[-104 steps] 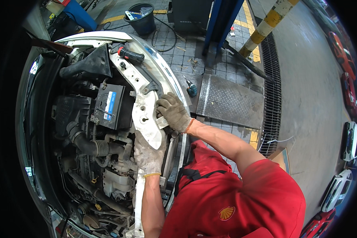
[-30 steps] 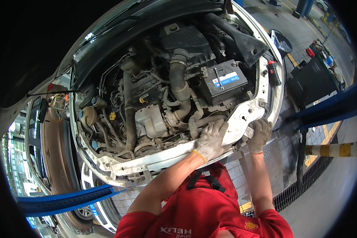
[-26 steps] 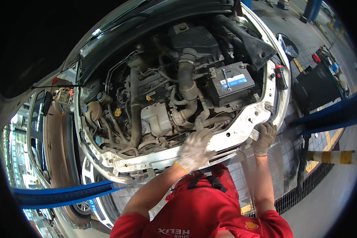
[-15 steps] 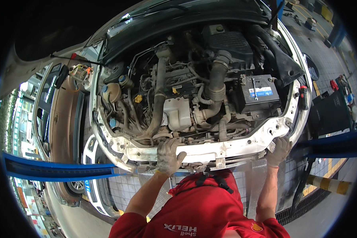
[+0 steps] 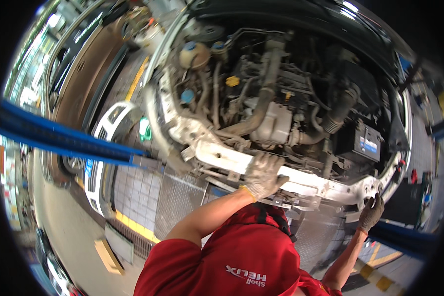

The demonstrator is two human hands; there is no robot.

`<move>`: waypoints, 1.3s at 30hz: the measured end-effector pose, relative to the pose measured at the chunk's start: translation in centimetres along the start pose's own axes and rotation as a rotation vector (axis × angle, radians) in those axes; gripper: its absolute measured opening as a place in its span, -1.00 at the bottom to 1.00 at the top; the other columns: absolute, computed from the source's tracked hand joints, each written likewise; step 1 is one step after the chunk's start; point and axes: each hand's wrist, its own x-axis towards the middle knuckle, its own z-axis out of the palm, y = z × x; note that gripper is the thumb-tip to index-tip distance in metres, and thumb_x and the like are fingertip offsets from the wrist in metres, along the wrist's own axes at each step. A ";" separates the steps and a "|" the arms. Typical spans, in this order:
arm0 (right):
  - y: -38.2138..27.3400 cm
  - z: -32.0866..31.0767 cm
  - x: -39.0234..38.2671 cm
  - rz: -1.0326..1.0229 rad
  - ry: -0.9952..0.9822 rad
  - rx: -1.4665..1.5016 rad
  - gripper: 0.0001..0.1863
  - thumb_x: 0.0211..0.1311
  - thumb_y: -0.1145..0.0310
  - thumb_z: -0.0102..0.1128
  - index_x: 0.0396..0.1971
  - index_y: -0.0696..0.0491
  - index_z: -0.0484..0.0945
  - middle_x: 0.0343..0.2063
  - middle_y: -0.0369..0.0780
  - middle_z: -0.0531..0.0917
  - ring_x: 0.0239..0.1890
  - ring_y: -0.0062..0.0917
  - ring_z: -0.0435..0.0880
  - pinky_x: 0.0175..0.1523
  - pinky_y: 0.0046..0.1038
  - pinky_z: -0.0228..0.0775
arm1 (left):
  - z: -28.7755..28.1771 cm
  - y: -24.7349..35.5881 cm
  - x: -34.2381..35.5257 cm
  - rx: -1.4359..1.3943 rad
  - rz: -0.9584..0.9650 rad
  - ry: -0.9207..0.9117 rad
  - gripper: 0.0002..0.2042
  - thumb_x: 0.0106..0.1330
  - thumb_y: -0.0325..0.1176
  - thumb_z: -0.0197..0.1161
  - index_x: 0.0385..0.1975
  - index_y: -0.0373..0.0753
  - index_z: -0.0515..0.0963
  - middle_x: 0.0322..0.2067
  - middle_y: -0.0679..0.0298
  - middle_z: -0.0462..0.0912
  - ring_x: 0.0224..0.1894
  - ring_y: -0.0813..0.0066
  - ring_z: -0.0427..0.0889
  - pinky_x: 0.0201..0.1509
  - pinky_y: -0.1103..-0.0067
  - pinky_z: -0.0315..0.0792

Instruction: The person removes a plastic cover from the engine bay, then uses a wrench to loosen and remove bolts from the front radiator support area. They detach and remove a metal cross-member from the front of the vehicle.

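My left hand (image 5: pixel 264 176), in a grey knit work glove, lies over the white front crossbeam (image 5: pixel 222 157) of a car with its hood raised. Its fingers reach across the beam's top and the thumb stands apart. At the beam's right end, my right hand (image 5: pixel 371 213), gloved too, touches the edge with thumb and finger apart. Neither hand holds a loose object. Behind the beam lies the engine bay, with a grey engine cover (image 5: pixel 273 124), a yellow cap (image 5: pixel 232 81), a tan reservoir (image 5: pixel 194 55) and a black battery (image 5: pixel 362 142).
A blue lift arm (image 5: pixel 74 135) stretches in from the left, another (image 5: pixel 399 240) from the right. A detached white bumper (image 5: pixel 102 143) stands on the tiled floor at left, near a brown car (image 5: pixel 79 74). A tan block (image 5: pixel 108 256) lies at lower left.
My view has swung left, so the car appears farther right and tilted. My left hand still rests on the crossbeam; my right hand stays at its right end, its fingers looser.
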 end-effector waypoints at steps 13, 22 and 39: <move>-41.4 4.8 -4.3 -0.771 -0.493 0.657 -0.28 0.55 -0.02 0.32 0.41 0.26 0.50 0.36 0.16 0.58 0.45 0.00 0.53 0.54 -0.09 0.36 | -7.8 -5.6 -11.9 -0.284 -0.232 0.190 -0.75 0.47 -0.13 0.38 0.03 -0.06 0.72 0.09 0.25 0.76 0.19 0.17 0.72 0.31 0.19 0.57; -49.0 6.3 -8.3 -1.087 -0.477 0.420 0.03 0.32 -0.23 0.43 0.53 0.21 0.30 0.45 0.08 0.47 0.48 0.02 0.40 0.60 0.05 0.16 | -7.0 -8.3 -35.4 -0.085 -1.425 0.303 -0.75 0.51 -0.16 0.34 0.02 -0.12 0.75 0.04 0.14 0.79 0.10 -0.06 0.74 0.20 0.19 0.60; -52.8 6.0 -10.8 -0.778 -0.472 -0.030 0.49 -0.24 -0.30 0.78 0.62 0.14 0.12 0.27 0.10 0.56 0.33 0.03 0.54 0.49 0.00 0.31 | -10.3 -26.1 -57.0 -0.520 -1.823 -0.154 -0.55 0.45 0.01 0.24 0.14 -0.14 0.74 0.13 -0.13 0.77 0.22 -0.24 0.69 0.33 0.10 0.54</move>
